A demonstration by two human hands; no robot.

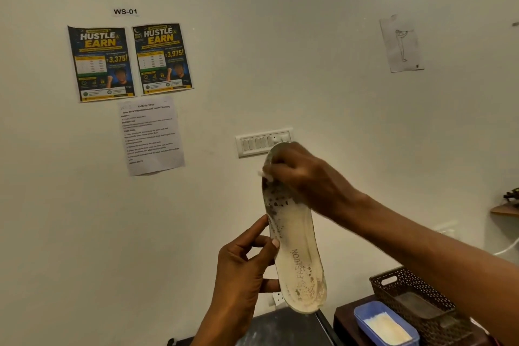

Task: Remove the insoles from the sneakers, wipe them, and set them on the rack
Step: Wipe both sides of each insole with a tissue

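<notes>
A worn cream insole point(295, 236) with dark scuffs and the word FASHION printed on it is held upright in front of the wall. My left hand point(244, 270) grips its lower half from the left, thumb on the face and fingers behind. My right hand point(297, 174) is curled over the toe end and pinches a small white wipe point(265, 174) against the insole. No sneakers are in view.
A brown perforated basket point(415, 298) and a blue tub point(384, 323) of white material sit on a dark table at the lower right. A wooden shelf edge point(505, 209) shows at the far right. Posters and a switch panel point(264, 142) are on the wall.
</notes>
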